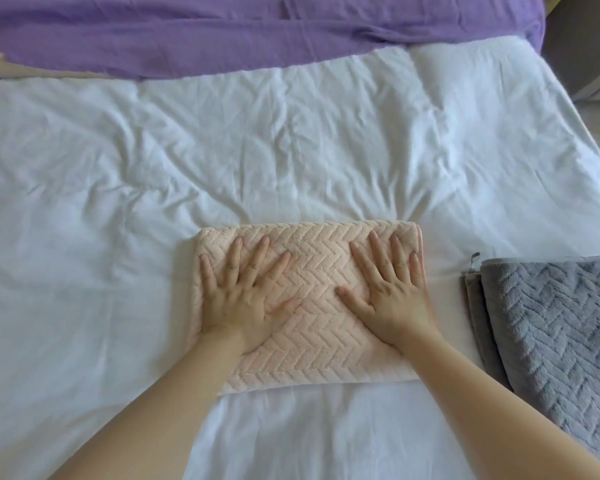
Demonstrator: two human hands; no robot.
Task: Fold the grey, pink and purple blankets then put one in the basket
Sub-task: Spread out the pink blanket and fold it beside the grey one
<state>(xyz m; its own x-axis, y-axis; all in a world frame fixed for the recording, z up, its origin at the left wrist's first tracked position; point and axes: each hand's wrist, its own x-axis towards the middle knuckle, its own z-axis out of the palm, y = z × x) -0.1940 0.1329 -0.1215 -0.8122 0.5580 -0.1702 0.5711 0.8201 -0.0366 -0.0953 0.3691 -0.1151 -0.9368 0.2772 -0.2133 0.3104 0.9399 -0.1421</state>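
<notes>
Under both palms, on the near part of the bed (291,140), lies the pink blanket (314,268), folded into a thick rectangle with a zigzag ribbed pile. The left hand (245,301) lies flat on its left half, fingers straight and spread, pointing away from the person, with the thumb angled inward toward the middle. The right hand (394,301) lies flat on the right half in the same way, its little finger along the blanket's right edge and its thumb pointing inward toward the left thumb. Neither hand curls round anything; both press open-palmed on the fabric, with a strip of pink showing between them. Both forearms are bare and reach in from the near edge of the view.

Right of the right hand, apart from the pink blanket with a strip of white sheet between, lies the grey blanket (555,327). It has the same zigzag pile and a smooth grey trim along its left edge, with layers showing there, and it runs out of view on the right.

Well beyond the fingertips, across a rumpled white stretch of bed, the purple blanket (222,39) lies spread out and creased across the far end, unfolded.
</notes>
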